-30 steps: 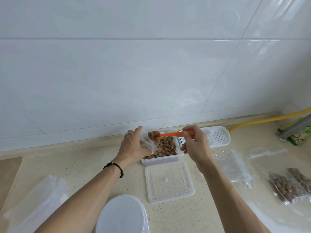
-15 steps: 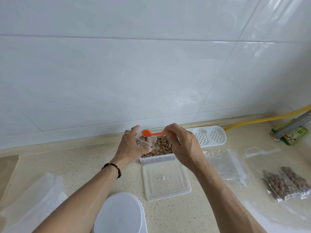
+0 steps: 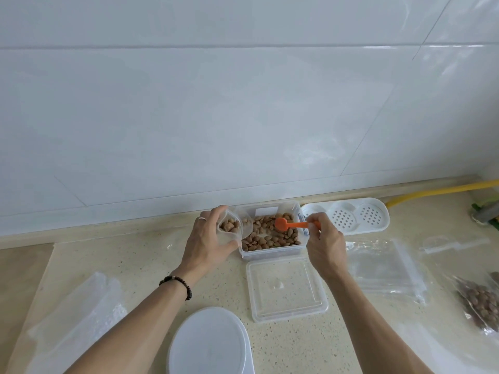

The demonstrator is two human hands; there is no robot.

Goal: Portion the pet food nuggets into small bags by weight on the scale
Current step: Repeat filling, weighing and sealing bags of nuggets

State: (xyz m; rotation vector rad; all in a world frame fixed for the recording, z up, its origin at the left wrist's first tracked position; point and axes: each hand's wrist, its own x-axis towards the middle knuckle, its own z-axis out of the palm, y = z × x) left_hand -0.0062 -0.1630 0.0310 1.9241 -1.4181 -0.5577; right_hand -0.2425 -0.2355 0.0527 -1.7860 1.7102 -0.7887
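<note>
We see the left hand (image 3: 206, 245), fingers wrapped round a small clear bag (image 3: 229, 228) held open-mouthed just left of the clear plastic container (image 3: 272, 251), with a few brown nuggets (image 3: 266, 236) already inside the bag and the bulk lying in the container. The right hand (image 3: 325, 245) pinches the handle of an orange scoop (image 3: 293, 224), whose bowl sits over the nuggets in the container. On the speckled tabletop (image 3: 135, 263) we note the container's lid (image 3: 286, 288) just in front, a white round scale (image 3: 210, 342) nearer us, empty zip bags (image 3: 388, 268) to the right, and a filled bag (image 3: 482, 303) at the right edge.
</note>
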